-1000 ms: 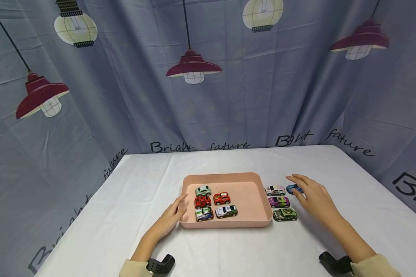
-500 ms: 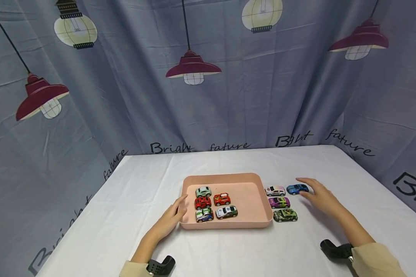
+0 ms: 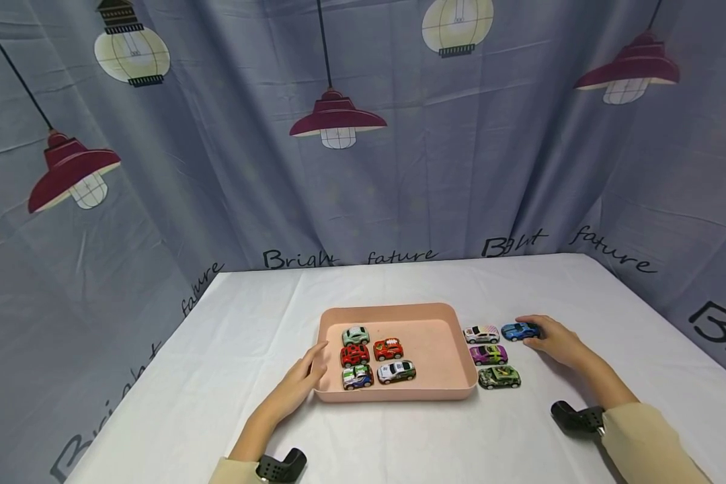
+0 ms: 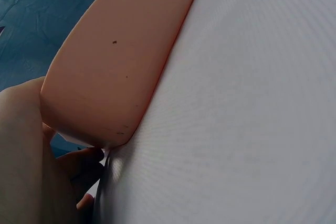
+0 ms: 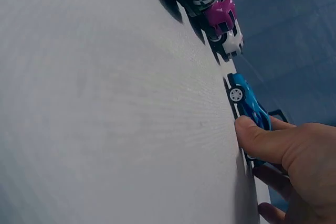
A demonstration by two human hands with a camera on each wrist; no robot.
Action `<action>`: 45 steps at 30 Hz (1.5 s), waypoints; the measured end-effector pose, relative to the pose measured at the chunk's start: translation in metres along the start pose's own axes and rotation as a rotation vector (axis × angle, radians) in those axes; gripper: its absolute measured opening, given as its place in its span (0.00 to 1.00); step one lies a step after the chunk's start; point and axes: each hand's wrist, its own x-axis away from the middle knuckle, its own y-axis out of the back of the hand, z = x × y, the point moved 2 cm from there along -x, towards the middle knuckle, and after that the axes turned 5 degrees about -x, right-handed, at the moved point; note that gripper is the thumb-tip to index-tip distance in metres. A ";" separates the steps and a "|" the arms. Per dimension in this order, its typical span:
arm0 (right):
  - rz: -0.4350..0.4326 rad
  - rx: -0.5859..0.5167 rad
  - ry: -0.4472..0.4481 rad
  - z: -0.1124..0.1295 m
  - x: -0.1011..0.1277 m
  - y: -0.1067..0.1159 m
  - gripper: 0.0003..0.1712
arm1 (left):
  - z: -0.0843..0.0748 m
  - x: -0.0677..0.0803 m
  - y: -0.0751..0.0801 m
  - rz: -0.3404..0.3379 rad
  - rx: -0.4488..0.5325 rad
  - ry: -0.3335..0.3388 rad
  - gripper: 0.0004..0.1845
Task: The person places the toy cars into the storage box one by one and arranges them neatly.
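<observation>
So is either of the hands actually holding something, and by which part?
The right hand pinches the small blue toy car by its rear end, thumb on one side. The left hand only rests against the pink plastic tray's left rim.

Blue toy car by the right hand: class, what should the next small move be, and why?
Probably lift it. The right hand pinches the blue toy car, thumb on its near side in the right wrist view, wheels on the white tablecloth. Five cars already sit in the pink tray, which the left hand steadies, so carrying it there seems likely.
</observation>
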 end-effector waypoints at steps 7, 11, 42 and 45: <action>-0.021 0.013 -0.002 -0.004 -0.002 0.001 0.26 | -0.001 -0.001 0.001 0.000 -0.025 0.000 0.26; -0.044 -0.043 0.009 -0.003 0.002 0.002 0.24 | -0.001 0.000 0.001 0.002 -0.028 -0.003 0.27; -0.084 -0.216 0.068 0.093 0.020 -0.001 0.29 | -0.001 0.000 0.001 0.007 -0.017 0.001 0.27; -0.065 -0.244 0.099 0.104 0.017 -0.006 0.28 | -0.002 0.001 0.001 0.002 -0.017 0.005 0.26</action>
